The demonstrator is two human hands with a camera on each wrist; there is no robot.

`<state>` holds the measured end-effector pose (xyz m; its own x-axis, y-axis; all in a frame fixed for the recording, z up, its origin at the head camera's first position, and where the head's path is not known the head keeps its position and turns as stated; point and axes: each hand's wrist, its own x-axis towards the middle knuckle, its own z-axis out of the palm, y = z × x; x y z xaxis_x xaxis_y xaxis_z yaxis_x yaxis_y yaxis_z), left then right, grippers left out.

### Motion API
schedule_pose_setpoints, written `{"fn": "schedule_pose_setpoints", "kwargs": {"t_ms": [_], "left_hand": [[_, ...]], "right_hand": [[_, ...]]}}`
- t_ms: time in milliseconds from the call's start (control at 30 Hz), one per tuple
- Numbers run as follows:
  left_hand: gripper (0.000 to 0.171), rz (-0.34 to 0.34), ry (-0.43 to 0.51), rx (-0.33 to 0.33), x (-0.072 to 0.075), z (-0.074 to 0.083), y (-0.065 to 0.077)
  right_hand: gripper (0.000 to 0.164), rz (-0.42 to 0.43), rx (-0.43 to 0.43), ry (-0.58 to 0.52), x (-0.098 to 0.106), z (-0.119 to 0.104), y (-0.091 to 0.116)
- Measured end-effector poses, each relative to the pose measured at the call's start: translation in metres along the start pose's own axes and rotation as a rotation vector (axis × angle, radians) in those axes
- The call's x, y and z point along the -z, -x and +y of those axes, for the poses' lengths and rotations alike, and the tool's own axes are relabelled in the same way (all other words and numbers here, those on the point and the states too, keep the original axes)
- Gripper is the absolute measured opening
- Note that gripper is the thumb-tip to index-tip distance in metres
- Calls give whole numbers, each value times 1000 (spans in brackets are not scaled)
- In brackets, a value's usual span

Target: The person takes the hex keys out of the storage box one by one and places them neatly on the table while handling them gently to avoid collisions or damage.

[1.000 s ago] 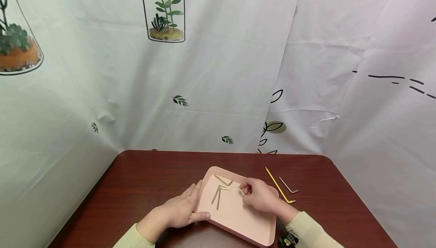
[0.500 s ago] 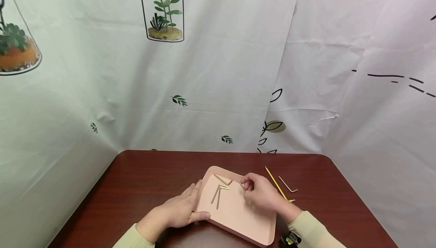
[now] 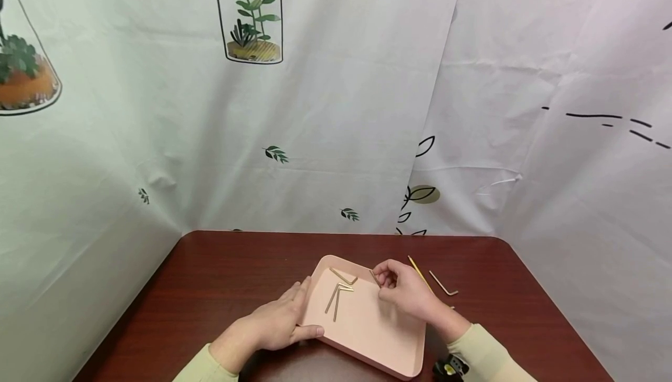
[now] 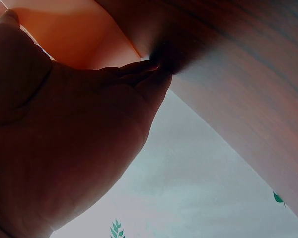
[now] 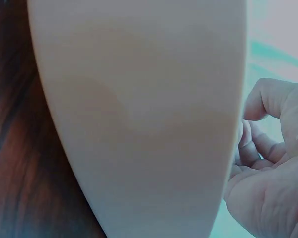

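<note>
A pink tray [image 3: 367,350] lies at an angle on the table. My left hand [image 3: 273,323] rests against its left side, fingers straight along the wall and thumb on the near rim; in the left wrist view the hand [image 4: 84,129] looks dark beside the orange-tinted tray wall [image 4: 84,39]. Over the tray's far right part, my right hand [image 3: 404,290] pinches a small L-shaped hex key [image 3: 375,277] between thumb and fingers. Three more brass-coloured hex keys [image 3: 336,306] lie in the tray's left half. In the right wrist view the tray wall hides the fingertips of the hand [image 5: 268,163].
Right of the tray, on the dark red table [image 3: 241,265], lie a yellow hex key [image 3: 419,271], partly hidden by my right hand, and a silver hex key [image 3: 442,284]. A black device [image 3: 450,367] sits by my right sleeve. Printed white cloth [image 3: 325,108] hangs around the table.
My right hand has moved slightly away from me and to the right, carrying the pinched hex key toward the tray's far wall. The left hand has stayed in place.
</note>
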<state>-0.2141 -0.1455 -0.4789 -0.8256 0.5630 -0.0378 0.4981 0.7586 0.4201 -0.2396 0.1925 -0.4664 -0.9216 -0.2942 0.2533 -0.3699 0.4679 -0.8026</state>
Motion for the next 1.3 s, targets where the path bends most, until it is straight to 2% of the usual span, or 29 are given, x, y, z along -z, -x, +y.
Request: {"fn": "schedule_pose_setpoints", "kwargs": {"t_ms": [400, 800, 1300], "left_hand": [[117, 4, 3, 2, 1, 0, 0], [117, 4, -5, 0, -1, 0, 0], [117, 8, -17, -12, 0, 0, 0]], "right_hand": [[35, 29, -14, 14, 6, -2, 0], [36, 36, -1, -48, 15, -4, 4], [36, 67, -40, -37, 26, 0, 7]]}}
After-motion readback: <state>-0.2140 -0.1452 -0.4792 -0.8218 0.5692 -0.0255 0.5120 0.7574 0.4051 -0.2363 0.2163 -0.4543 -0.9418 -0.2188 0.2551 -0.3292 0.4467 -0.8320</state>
